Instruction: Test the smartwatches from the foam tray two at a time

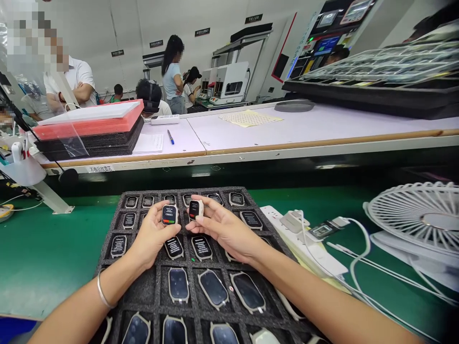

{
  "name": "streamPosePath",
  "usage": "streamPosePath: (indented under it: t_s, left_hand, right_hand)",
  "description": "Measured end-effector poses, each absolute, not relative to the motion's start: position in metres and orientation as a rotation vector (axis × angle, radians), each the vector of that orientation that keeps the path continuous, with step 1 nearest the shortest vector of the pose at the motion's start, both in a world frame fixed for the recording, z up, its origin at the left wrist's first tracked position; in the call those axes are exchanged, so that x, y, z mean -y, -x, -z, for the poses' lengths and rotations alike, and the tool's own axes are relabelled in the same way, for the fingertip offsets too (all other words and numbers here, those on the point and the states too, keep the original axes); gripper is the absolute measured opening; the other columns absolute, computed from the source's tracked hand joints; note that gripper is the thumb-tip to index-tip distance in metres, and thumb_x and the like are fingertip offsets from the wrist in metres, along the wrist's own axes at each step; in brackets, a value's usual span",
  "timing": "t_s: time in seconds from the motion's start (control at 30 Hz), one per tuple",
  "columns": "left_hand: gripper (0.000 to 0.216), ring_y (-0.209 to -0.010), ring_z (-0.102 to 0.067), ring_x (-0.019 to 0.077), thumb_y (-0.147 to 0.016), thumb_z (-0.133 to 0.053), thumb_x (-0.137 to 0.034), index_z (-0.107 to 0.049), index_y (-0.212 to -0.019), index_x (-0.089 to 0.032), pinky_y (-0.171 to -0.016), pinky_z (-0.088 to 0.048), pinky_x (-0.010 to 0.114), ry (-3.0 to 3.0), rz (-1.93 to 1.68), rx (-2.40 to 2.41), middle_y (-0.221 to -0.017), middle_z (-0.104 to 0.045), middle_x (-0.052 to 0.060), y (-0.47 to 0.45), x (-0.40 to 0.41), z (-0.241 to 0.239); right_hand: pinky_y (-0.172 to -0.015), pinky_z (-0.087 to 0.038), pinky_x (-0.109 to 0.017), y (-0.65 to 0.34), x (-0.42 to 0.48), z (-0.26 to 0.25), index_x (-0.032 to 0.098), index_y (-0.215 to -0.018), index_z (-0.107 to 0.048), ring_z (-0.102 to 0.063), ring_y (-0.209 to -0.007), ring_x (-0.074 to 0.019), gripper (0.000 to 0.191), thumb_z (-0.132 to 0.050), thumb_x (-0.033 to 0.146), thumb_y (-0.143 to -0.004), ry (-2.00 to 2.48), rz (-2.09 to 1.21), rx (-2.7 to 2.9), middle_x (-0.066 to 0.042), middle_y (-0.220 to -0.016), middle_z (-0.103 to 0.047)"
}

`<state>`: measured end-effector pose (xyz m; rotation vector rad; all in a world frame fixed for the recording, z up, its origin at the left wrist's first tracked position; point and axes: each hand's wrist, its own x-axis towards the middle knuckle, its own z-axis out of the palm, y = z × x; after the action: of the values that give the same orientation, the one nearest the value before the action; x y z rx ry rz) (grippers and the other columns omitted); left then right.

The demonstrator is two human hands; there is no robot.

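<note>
- Two watches in hand, both over the far half of the foam tray (143, 296), toward 12 o'clock from its middle; clock read on the picture, 12 at the top.
- Left hand (152, 234): half curled; left-hand watch (169, 215) pinched between thumb and fingers.
- Left-hand watch: long axis close to 12–6, screen turned to the camera, red and green strip at the screen's 6 o'clock end.
- Right hand (225, 227): fingers loosely extended, little gap left; right-hand watch (194, 209) gripped between thumb and fingers, just off the other at 3 o'clock.
- Right-hand watch: long axis also about 12–6, face swung slightly toward 9, case side seen at 3.
- Small screen text unreadable.
- Tray watches laid face up in compartments: lit text on far ones, e.g. lit watch (202, 247), axis near 11–5; dark screens nearer, e.g. dark watch (214, 288), slanted about 10–4.
- Tray set on green worktop (71, 258); power strip (324, 258) beside it at 3 o'clock, white fan (426, 222) beyond, toward 2.
- Red foam stack (118, 123) placed on raised shelf (229, 136), toward 11.
- Bangle (103, 291) worn on left wrist.
</note>
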<state>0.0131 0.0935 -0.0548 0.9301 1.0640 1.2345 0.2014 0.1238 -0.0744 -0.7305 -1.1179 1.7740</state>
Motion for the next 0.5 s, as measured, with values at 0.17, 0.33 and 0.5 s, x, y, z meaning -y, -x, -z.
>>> streamPosePath:
  t_s: [0.17,0.33,0.5]
  left_hand:
    - [0.058,-0.095,-0.062,0.0138,-0.064,-0.085,-0.014,-0.060,-0.116,-0.020,-0.088,-0.049,0.025,-0.954,-1.231,-1.012,-0.097,-0.067,0.002,-0.013,-0.090,0.048]
    - [0.051,-0.074,-0.059,0.0095,-0.068,-0.084,-0.013,-0.064,-0.114,-0.022,-0.071,-0.050,0.020,-1.044,-1.104,-0.719,-0.087,-0.064,0.001,-0.009,-0.071,0.031]
    - [0.056,-0.069,-0.060,0.0070,-0.071,-0.083,-0.012,-0.065,-0.121,-0.030,-0.057,-0.046,0.014,-1.046,-0.832,-0.377,-0.098,-0.065,0.004,-0.005,-0.035,0.017]
  right_hand:
    - [-0.088,-0.053,-0.036,-0.202,-0.123,0.074,0.025,-0.132,-0.054,-0.071,-0.085,-0.0156,0.061,-0.084,0.034,-0.080,0.730,-1.769,1.143,-0.002,-0.102,-0.065]
    - [-0.092,-0.053,-0.040,-0.201,-0.118,0.069,0.027,-0.135,-0.053,-0.070,-0.090,-0.0180,0.060,-0.081,0.037,-0.082,0.726,-1.747,1.201,-0.003,-0.108,-0.064]
    - [-0.086,-0.054,-0.039,-0.202,-0.112,0.066,0.027,-0.137,-0.054,-0.068,-0.082,-0.0183,0.059,-0.077,0.043,-0.085,0.803,-1.689,1.330,-0.003,-0.098,-0.064]
